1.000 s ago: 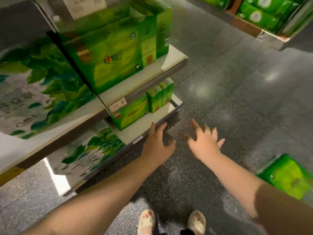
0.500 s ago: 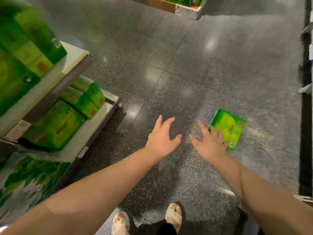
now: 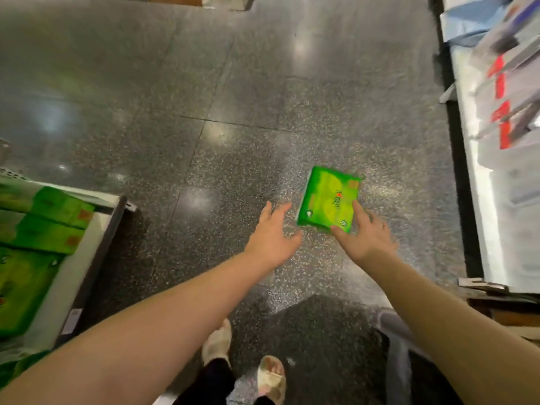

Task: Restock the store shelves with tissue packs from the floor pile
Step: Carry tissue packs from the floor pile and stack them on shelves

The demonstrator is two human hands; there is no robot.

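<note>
Evidently light, soft and slick-wrapped, the pack (image 3: pixel 328 200) on the floor (image 3: pixel 204 112) is best clasped by opposite edges; both hands' fingers (image 3: pixel 357 209) are spread, nothing held.

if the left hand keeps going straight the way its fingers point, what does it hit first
Probably bare floor. The left hand, fingers spread, points just left of the green tissue pack, so it may brush that pack's left edge; depth is unclear.

- Dark speckled floor tiles (image 3: pixel 239 92), glossy with light patches.
- White display unit (image 3: pixel 496 159) at right, red labels (image 3: pixel 503 124), contents blurred.
- Pale sandals (image 3: pixel 270 378) at bottom.
</note>
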